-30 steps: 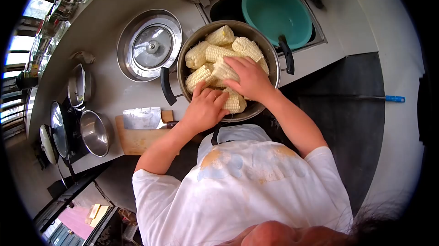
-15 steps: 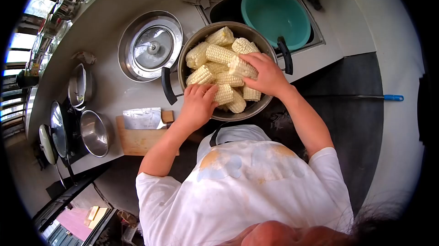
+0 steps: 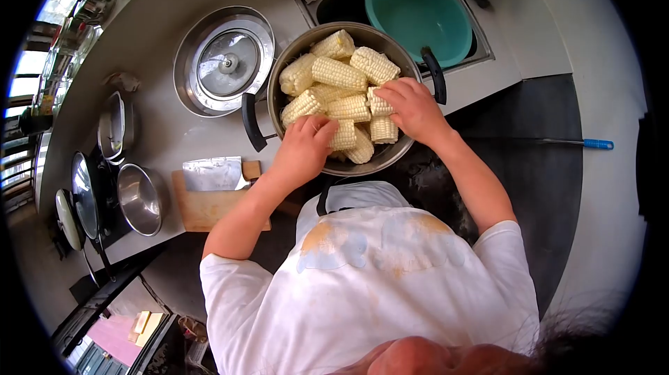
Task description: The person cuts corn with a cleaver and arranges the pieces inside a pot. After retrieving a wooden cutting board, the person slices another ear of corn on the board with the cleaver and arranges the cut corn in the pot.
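A wide metal pot [image 3: 284, 51] with black side handles is heaped with pale, husked corn cob pieces [image 3: 339, 74]. At its right side, my right hand [image 3: 418, 111] has its fingers closed around one corn cob piece [image 3: 378, 102], low among the others. My left hand [image 3: 302, 146] reaches over the near left rim, its fingers curled against another corn cob piece [image 3: 343, 135] in the heap. The fingertips of that hand are partly hidden. Between the two hands, more pieces lie across one another.
Left of the pot is a steel basin [image 3: 182, 75] with a glass lid [image 3: 228, 63] in it. A cleaver [image 3: 212, 174] rests on a wooden board [image 3: 209, 211] beside a metal bowl [image 3: 139, 201]. Beyond the pot, a green basin [image 3: 418, 19] sits over the sink [image 3: 341, 9].
My right hand has brought its corn cob piece down from above the heap to the right side of the pot. My left hand stays at the near left. The view has shifted slightly.
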A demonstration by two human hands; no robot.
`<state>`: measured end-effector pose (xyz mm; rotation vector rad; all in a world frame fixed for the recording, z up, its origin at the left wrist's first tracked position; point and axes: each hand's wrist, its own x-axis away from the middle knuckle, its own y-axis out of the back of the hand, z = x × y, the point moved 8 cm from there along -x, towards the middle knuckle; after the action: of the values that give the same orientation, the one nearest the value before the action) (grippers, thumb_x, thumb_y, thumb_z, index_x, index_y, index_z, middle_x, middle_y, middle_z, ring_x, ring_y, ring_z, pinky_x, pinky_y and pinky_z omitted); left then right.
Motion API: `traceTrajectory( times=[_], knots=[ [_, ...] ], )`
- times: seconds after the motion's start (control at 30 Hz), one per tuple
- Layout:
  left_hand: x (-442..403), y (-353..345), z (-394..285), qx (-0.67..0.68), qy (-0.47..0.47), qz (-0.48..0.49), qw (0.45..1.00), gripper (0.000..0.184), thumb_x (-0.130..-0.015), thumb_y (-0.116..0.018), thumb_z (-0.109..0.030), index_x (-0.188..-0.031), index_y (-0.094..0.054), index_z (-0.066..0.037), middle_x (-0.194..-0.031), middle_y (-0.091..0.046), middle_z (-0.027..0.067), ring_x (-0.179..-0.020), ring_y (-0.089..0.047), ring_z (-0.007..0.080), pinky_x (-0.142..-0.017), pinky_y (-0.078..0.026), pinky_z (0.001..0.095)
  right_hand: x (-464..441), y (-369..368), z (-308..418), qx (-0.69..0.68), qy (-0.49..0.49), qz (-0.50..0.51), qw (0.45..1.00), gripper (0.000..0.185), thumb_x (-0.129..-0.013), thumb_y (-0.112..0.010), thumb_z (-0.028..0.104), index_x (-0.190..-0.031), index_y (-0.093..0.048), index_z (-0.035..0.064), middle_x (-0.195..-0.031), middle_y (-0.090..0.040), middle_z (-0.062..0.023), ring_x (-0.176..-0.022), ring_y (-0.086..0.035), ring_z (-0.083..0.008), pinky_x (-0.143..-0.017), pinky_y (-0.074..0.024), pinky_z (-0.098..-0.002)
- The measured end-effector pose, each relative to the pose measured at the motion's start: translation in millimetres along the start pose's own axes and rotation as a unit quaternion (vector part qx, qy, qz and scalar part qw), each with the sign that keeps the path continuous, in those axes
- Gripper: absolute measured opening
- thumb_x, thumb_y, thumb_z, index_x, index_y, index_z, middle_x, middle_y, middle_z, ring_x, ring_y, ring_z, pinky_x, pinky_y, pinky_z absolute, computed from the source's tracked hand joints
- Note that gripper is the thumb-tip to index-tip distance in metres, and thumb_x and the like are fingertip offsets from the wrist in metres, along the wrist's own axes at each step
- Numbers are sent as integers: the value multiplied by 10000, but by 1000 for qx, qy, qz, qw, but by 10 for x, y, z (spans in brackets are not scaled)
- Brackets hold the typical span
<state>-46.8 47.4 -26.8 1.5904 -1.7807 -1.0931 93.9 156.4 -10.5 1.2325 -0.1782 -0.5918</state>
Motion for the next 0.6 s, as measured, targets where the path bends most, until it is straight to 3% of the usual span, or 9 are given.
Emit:
traceTrajectory(
  times=[0.13, 0.23, 0.3, 0.4, 0.6],
  knots=[
    [43, -34, -67, 30, -81, 8, 996, 335, -703, -613, -79, -1038, -600, -58, -1053, -562, 87, -1007, -509, 285, -870, -403, 393, 44, 67, -64, -59, -31, 0, 998, 475, -640, -651, 38, -1104, -571, 103, -1099, -547, -65, -1032, -501, -274, -893, -422, -379],
    [-29, 14, -92, 79, -121, 56, 988, 412, -620, -642, 7, -1021, -608, -78, -1037, -557, 79, -988, -512, 299, -864, -416, 393, 64, 143, 39, -77, -47, 16, 996, 477, -647, -694, 111, -1106, -569, 88, -1090, -555, -92, -1032, -508, -288, -905, -421, -367],
    [-49, -22, -71, 123, -126, 115, 978, 404, -617, -637, 12, -1009, -612, -83, -1036, -560, 69, -986, -513, 294, -865, -411, 388, 101, 75, 156, -218, -75, 59, 971, 500, -676, -715, 191, -1135, -547, 83, -1103, -564, -118, -1025, -533, -308, -888, -439, -362],
    [-65, -19, -66, 135, -124, 120, 976, 386, -616, -637, 8, -992, -618, -81, -1028, -563, 68, -982, -514, 291, -866, -406, 386, 194, -256, 208, -217, -138, 93, 962, 532, -703, -715, 241, -1170, -517, 79, -1126, -565, -144, -1015, -554, -327, -860, -460, -372],
    [-33, 9, -47, 153, -124, 83, 977, 379, -619, -635, 5, -986, -619, -88, -1019, -567, 65, -971, -519, 291, -863, -408, 390, 192, -228, 311, -153, -69, 58, 984, 563, -727, -706, 244, -1183, -475, 8, -1069, -585, -179, -980, -566, -341, -818, -469, -387]
  ],
)
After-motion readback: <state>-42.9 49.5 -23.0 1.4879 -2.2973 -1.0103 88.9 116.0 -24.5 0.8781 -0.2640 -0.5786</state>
